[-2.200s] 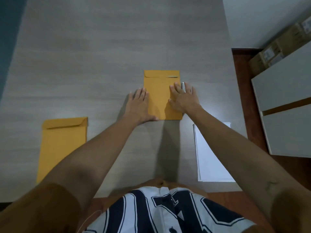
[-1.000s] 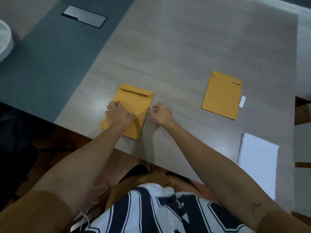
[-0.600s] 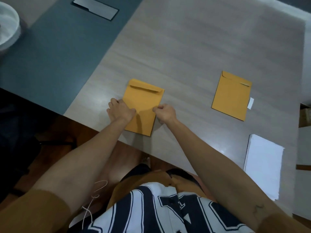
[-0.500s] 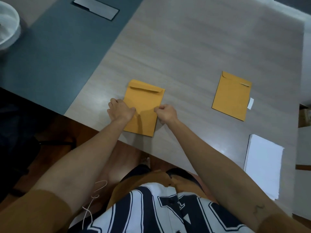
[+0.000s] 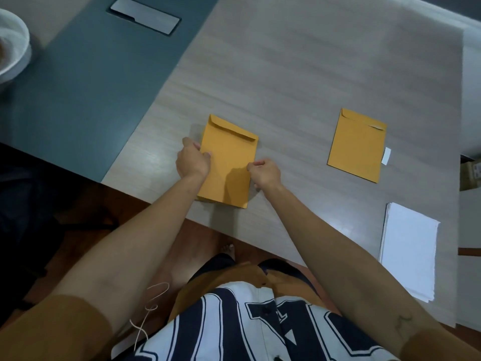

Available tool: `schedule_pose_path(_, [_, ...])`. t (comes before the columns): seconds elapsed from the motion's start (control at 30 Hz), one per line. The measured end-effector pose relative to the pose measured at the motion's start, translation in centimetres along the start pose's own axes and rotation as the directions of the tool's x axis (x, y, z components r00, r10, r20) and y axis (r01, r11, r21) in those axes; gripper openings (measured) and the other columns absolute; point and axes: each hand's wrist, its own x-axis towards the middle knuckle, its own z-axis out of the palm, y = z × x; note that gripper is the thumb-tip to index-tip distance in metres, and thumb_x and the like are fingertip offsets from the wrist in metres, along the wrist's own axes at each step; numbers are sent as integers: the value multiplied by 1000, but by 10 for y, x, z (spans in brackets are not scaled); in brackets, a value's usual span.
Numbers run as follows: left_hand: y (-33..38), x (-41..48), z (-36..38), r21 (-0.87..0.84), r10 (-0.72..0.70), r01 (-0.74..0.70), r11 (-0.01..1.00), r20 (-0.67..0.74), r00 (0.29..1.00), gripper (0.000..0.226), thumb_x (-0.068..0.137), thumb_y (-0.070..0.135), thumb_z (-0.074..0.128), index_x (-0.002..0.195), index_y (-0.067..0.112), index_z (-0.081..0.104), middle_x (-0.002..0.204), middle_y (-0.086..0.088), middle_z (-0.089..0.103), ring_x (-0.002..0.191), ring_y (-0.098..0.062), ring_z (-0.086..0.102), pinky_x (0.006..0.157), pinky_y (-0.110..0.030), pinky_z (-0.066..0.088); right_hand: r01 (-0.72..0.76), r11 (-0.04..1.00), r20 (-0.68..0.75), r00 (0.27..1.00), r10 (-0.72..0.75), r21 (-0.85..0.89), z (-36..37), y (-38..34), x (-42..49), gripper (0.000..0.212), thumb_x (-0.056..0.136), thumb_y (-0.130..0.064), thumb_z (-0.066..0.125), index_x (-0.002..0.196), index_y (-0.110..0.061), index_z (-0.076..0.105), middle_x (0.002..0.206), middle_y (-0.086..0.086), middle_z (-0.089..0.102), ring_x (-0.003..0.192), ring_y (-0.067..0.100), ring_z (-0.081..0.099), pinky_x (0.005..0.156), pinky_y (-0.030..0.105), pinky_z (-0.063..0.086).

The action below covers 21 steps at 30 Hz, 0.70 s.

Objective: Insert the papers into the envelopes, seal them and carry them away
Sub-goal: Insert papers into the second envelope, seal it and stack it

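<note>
Left hand [image 5: 193,160] and right hand [image 5: 264,174] pinch side edges of flat orange paper envelope [image 5: 229,162] lying near front edge of grey wood-grain table [image 5: 299,61]. Lift evenly, keep flap accessible, avoid creasing.

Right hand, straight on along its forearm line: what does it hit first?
The right hand first meets the orange paper envelope it pinches by its edge; past that, probably bare grey wood-grain table.

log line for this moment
left hand: grips near envelope left edge | right hand: pinches right edge | second envelope: flat, apart | paper stack: untouched
</note>
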Motion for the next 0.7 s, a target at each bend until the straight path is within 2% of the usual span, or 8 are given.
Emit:
schedule_pose_path(0.07, [5, 2, -1, -28, 14, -14, 1000, 5, 1000, 27, 90, 23, 70, 110, 15, 53, 100, -2, 59, 85, -22, 54, 72, -31, 44, -9, 1000, -5, 1000, 9, 16, -3, 0, 0, 12, 87, -34, 62, 90, -27, 52, 96, 2, 64, 95, 29, 65, 88, 45, 56])
schedule_pose_path(0.17, [10, 5, 0, -7, 48, -48, 999, -23, 999, 16, 92, 20, 67, 104, 16, 57, 98, -3, 63, 86, -23, 59, 73, -33, 49, -15, 1000, 7, 1000, 15, 19, -8, 2, 2, 20, 87, -36, 61, 102, -25, 53, 102, 1, 63, 98, 27, 65, 89, 44, 55])
schedule_pose_path(0.3, [11, 8, 2, 6, 36, -35, 999, -49, 998, 12, 92, 20, 66, 101, 16, 58, 105, -5, 66, 97, -26, 62, 81, -37, 53, -6, 1000, 0, 1000, 6, 29, -13, 4, 4, 23, 88, -37, 61, 105, -24, 55, 106, 3, 64, 100, 27, 64, 91, 46, 55])
schedule_pose_path(0.47, [14, 14, -2, -8, 17, -17, 1000, -30, 999, 12, 95, 21, 61, 104, 17, 55, 103, -5, 65, 91, -26, 63, 77, -36, 54, -9, 999, -46, 999, 11, 46, -20, 8, 7, 21, 87, -35, 62, 103, -22, 57, 105, 3, 65, 100, 26, 64, 90, 46, 55])
schedule_pose_path(0.6, [30, 13, 1, -15, 124, -124, 992, -16, 992, 11, 96, 19, 58, 106, 15, 55, 96, -1, 60, 85, -21, 56, 70, -31, 46, 53, 996, -126, 991, -43, 74, -34, 11, 2, 47, 90, -43, 63, 125, -15, 51, 111, 1, 62, 96, 16, 58, 82, 31, 49])
schedule_pose_path(0.7, [46, 8, 12, -45, 213, -211, 976, 43, 976, 11, 94, 19, 61, 104, 15, 59, 88, 1, 61, 83, -19, 56, 71, -30, 47, 157, 982, -217, 967, -131, 103, -54, 18, -3, 63, 88, -52, 63, 136, -16, 44, 129, 2, 56, 114, 17, 55, 92, 30, 47])
